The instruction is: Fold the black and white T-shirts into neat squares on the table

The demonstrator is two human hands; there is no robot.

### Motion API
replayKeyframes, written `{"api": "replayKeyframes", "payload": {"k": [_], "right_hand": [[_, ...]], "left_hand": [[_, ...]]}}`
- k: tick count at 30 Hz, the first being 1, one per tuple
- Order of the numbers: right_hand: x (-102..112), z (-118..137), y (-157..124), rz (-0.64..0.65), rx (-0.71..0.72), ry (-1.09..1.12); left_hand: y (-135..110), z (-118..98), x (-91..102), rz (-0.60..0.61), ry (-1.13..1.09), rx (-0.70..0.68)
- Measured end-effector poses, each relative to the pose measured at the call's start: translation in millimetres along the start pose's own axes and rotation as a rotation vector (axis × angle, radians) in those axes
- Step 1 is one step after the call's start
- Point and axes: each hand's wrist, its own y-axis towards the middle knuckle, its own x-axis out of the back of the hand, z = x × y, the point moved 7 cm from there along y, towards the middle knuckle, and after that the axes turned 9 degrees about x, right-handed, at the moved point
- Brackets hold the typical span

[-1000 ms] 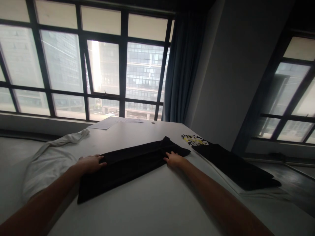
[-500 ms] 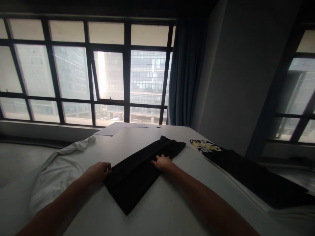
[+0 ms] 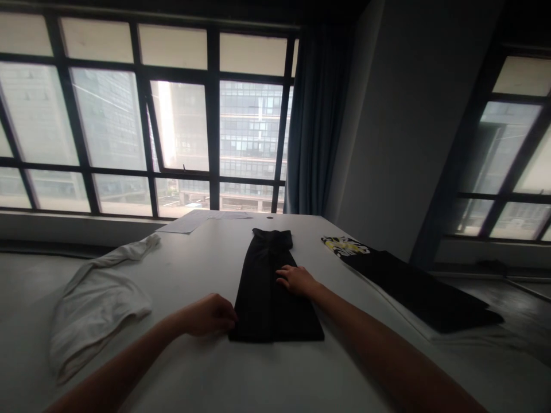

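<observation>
A folded black garment [image 3: 269,287] lies lengthwise on the white table [image 3: 258,373], pointing away from me. My right hand [image 3: 296,279] rests flat on its right side with fingers spread. At its near left corner my left hand [image 3: 210,314] has its fingers curled, pinching the edge of the cloth.
A crumpled white garment [image 3: 97,298] lies at the left. A second black garment with a yellow and white print [image 3: 400,281] lies at the right table edge. Papers [image 3: 189,221] sit at the far end, near the windows and a blue curtain [image 3: 316,120].
Both hands have swung the black garment from lying slanted across the table to lying straight away from me. The left hand came nearer and to the right.
</observation>
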Motion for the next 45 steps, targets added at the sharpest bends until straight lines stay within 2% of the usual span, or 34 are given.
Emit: {"api": "replayKeyframes", "payload": {"k": [2,6,8,12,15,19,22,28,31,32,34,36,37,39,40,43,45], "right_hand": [[4.4,-15.3,-26.7,-0.013,-0.056,-0.032],[12.6,-44.6,-70.2,0.005,-0.083,0.013],[14.6,-55.0,-87.5,0.021,-0.070,0.063],[15.4,-67.5,-114.1,0.041,-0.048,0.221],[18.7,-64.9,-124.6,0.037,-0.008,0.359],[29.5,-49.4,-127.1,-0.024,0.089,0.502],[36.0,-41.0,-127.4,-0.042,0.152,0.597],[41.0,-42.2,-138.4,0.078,0.147,0.745],[39.1,-37.9,-139.8,0.162,0.120,0.928],[40.3,-37.0,-137.0,0.126,0.103,1.006],[44.0,-42.1,-127.8,-0.077,0.006,1.130],[40.1,-53.0,-120.9,-0.296,-0.180,1.171],[33.9,-57.6,-119.0,-0.356,-0.283,1.166],[17.9,-61.8,-115.7,-0.366,-0.422,1.142],[10.4,-61.8,-113.6,-0.340,-0.441,1.135],[-3.1,-60.8,-108.3,-0.282,-0.389,1.103],[-4.9,-61.2,-106.8,-0.270,-0.345,1.032]], "left_hand": [[1.9,-13.2,-3.8,0.001,0.032,-0.059],[14.0,-28.3,-4.1,-0.191,0.174,-0.126],[21.3,-36.5,-8.3,-0.247,0.254,-0.179],[33.8,-47.8,-20.8,-0.250,0.302,-0.253],[36.4,-46.7,-24.5,-0.301,0.287,-0.273],[32.3,-39.6,-22.8,-0.384,0.256,-0.307],[28.3,-37.9,-19.2,-0.372,0.225,-0.297],[14.0,-49.7,-10.4,-0.247,0.134,-0.286],[10.9,-54.7,-4.6,-0.201,-0.096,-0.326],[12.4,-54.1,-1.2,-0.207,-0.225,-0.321],[19.1,-47.0,6.3,-0.278,-0.508,-0.252],[27.1,-33.4,9.6,-0.390,-0.733,-0.123],[30.8,-25.9,8.2,-0.432,-0.804,-0.049],[37.9,-12.7,0.9,-0.452,-0.875,0.074],[41.3,-8.1,-3.6,-0.430,-0.876,0.105],[49.1,-3.3,-13.4,-0.347,-0.770,0.071],[51.3,-4.1,-16.2,-0.331,-0.648,0.031]]}}
